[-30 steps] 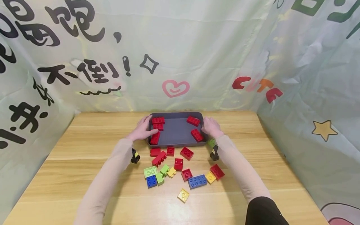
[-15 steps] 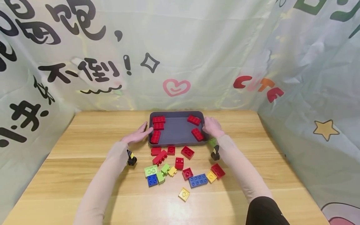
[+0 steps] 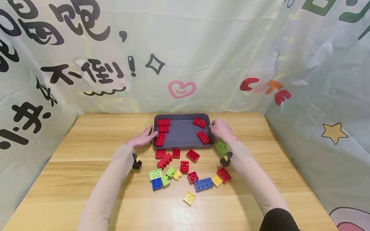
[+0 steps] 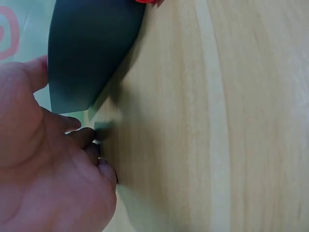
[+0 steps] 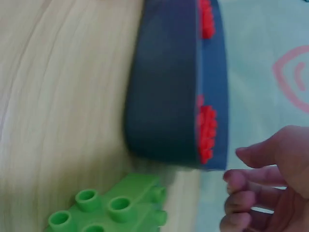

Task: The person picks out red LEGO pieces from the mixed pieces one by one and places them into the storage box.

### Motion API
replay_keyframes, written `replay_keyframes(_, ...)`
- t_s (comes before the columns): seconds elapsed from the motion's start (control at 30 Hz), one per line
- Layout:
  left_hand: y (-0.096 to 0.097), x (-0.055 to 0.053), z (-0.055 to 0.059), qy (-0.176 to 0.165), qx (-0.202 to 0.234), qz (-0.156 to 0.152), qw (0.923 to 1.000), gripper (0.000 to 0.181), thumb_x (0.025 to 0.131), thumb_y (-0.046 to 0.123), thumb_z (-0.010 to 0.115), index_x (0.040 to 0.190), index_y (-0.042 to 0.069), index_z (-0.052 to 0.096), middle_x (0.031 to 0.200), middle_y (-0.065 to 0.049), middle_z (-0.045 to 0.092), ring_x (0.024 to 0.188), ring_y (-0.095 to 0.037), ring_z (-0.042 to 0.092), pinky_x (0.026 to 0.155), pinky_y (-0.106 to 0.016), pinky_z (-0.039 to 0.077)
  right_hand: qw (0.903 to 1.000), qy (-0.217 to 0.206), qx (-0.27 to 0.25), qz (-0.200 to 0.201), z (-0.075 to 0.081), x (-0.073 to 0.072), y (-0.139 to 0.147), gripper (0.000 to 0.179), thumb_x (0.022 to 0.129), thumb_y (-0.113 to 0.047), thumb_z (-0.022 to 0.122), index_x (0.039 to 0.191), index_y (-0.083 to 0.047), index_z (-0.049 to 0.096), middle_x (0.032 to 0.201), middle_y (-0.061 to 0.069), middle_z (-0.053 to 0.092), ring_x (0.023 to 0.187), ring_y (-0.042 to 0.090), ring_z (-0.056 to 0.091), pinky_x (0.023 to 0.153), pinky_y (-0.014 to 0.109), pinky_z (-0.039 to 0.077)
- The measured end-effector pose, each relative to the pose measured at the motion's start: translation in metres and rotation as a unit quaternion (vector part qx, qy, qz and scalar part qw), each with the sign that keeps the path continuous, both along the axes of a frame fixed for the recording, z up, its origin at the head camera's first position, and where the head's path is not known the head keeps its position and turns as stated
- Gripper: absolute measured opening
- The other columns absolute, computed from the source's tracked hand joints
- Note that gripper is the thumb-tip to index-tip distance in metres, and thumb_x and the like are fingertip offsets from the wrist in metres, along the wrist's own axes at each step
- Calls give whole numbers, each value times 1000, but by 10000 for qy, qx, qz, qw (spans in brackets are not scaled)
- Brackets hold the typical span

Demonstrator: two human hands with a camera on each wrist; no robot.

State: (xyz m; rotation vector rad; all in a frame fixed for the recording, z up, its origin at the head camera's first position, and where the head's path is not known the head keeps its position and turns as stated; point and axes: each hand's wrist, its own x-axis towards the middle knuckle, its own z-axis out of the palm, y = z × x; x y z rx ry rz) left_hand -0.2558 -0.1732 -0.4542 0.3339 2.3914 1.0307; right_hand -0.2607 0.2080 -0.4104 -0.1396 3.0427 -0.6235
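Observation:
A dark grey tray (image 3: 185, 148) stands at the back of the table with several red bricks inside, such as a red brick (image 3: 203, 137) at its right end and another red brick (image 3: 160, 140) at its left. Beside the tray's left wall is my left hand (image 3: 141, 138), fingers extended, the thumb (image 4: 37, 72) against the rim. My right hand (image 3: 222, 129) hovers just off the tray's right end, fingers loosely bent and holding nothing; a gap shows in the right wrist view. Below that hand lies a green brick (image 5: 113, 208), partly covered by the wrist in the head view.
In front of the tray lie loose bricks: several red ones, a long blue brick (image 3: 203, 184), a small blue brick (image 3: 157, 184), a light green brick (image 3: 155, 174) and a yellow brick (image 3: 189, 198). Fabric walls (image 3: 185, 48) enclose the wooden table (image 3: 101, 144) behind and on both sides.
My left hand has loosened from the tray's left end and drawn slightly left. My right hand has come off the right end and shifted rightward, uncovering more of the green brick.

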Motion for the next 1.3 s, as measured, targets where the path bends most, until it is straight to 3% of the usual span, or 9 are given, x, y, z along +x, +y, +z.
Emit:
replay_keyframes(0.1,1,-1,0,18,8,-8,10000,79,109,48,24,158,0,-15,167,-25,-17,155,-43,-15,126,-61,-3,9997,-95,-170,120,7,8,1,34,98,-23,58,117,2,69,111,23,72,97,34,67,79,46,55)
replay_keyframes(0.4,3,0,2,-30,59,-10,10000,78,109,47,24,159,0,-13,167,-24,-17,155,-42,-16,126,-61,-2,9975,-458,-362,396,18,30,8,34,96,-22,62,120,1,70,97,19,74,84,27,68,67,34,52)
replay_keyframes(0.5,3,1,2,-35,55,23,10000,77,109,46,24,159,0,-13,167,-24,-16,156,-41,-15,127,-60,-2,9964,-573,-159,606,20,37,9,32,96,-23,64,117,0,71,95,16,74,82,24,67,66,33,51)
replay_keyframes(0.67,1,1,3,1,-4,-12,10000,77,109,46,23,159,-1,-13,167,-24,-16,156,-42,-15,126,-60,-2,9917,-867,74,948,25,47,9,20,94,-23,68,97,-4,73,90,11,73,75,19,63,63,29,49)
replay_keyframes(0.77,1,1,3,30,-47,-43,10000,78,109,47,24,159,0,-12,167,-24,-16,155,-42,-16,126,-61,-3,9847,-1235,204,1213,28,52,11,17,93,-23,70,93,-6,73,89,10,73,72,19,63,59,27,50)
replay_keyframes(0.9,0,1,3,62,-68,-45,9999,79,109,48,25,159,-1,-12,167,-25,-16,155,-42,-15,126,-61,-3,9698,-1876,324,1521,31,60,14,19,93,-22,70,100,-4,72,93,13,73,69,25,67,54,29,54)
replay_keyframes(1.03,1,0,1,98,-64,-58,9999,79,109,48,25,159,-1,-12,167,-25,-15,156,-42,-14,126,-60,-2,9579,-2329,550,1589,32,69,16,17,94,-22,70,98,-5,73,88,12,72,64,25,68,51,30,57)
replay_keyframes(1.2,1,0,0,136,-64,-48,9999,78,109,47,24,159,-2,-11,167,-25,-14,156,-42,-14,127,-59,-2,9482,-2726,800,1422,29,82,12,22,94,-23,71,81,-5,70,75,13,72,59,21,68,51,27,56)
replay_keyframes(1.3,0,0,0,141,-48,-41,9999,78,109,46,23,159,-3,-11,167,-25,-14,156,-42,-14,127,-59,-2,9475,-2839,825,1215,27,89,9,26,91,-26,75,74,-8,66,70,11,69,55,17,63,49,25,53)
